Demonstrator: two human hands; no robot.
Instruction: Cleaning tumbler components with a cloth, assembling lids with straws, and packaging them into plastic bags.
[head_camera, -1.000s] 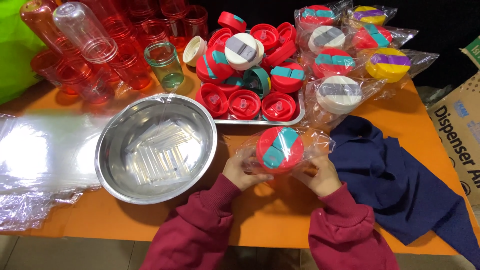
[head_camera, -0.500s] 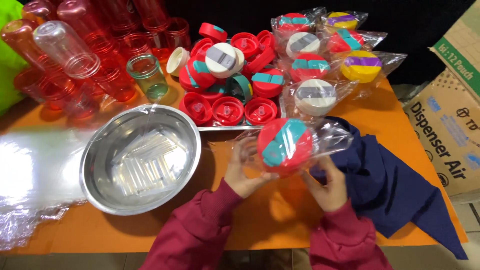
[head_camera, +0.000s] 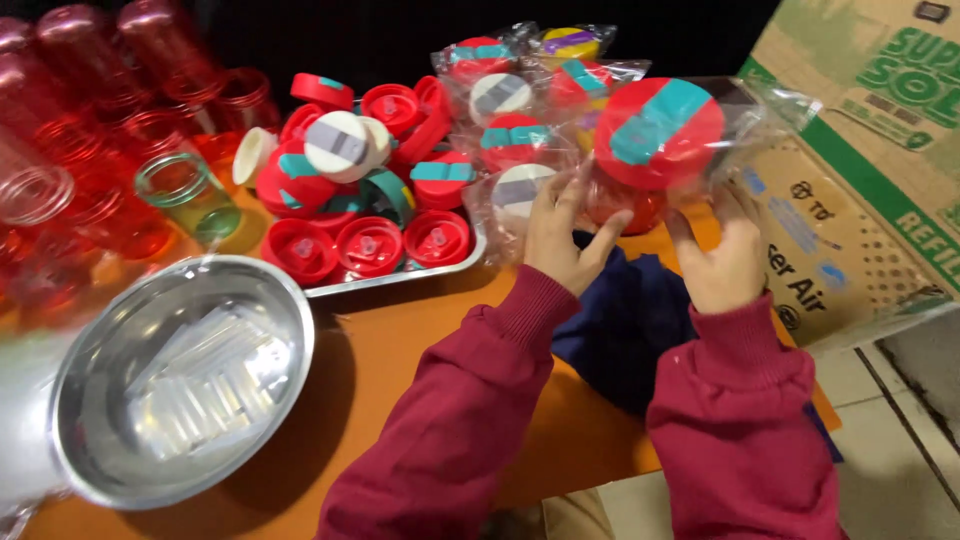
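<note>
Both hands raised, fingers up: left hand (head_camera: 562, 235) and right hand (head_camera: 722, 258) clasp the bagged red lid (head_camera: 658, 132) from below, above blue cloth (head_camera: 625, 325), beside cardboard box (head_camera: 860, 180).

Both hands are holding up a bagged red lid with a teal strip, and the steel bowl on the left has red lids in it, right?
Not quite. In the head view both hands do hold the bagged red lid, but the steel bowl holds clear plastic pieces, not red lids.
</note>
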